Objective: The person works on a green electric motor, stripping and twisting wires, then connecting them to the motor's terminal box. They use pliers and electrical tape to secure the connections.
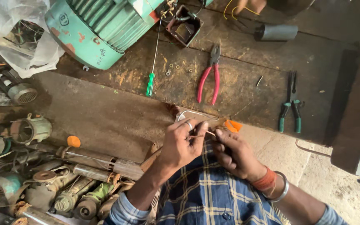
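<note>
Both hands pinch a thin wire (207, 132), left hand (182, 143) and right hand (234, 152) equally near, its axis running across between them.

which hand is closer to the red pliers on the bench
Left. The left hand sits just below the red pliers; the right hand is lower and further right, so slightly farther away.

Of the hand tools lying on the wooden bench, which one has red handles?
The pliers in the middle of the bench. The tool to the right has green grips and dark handles, and the screwdriver on the left has a green handle.
</note>
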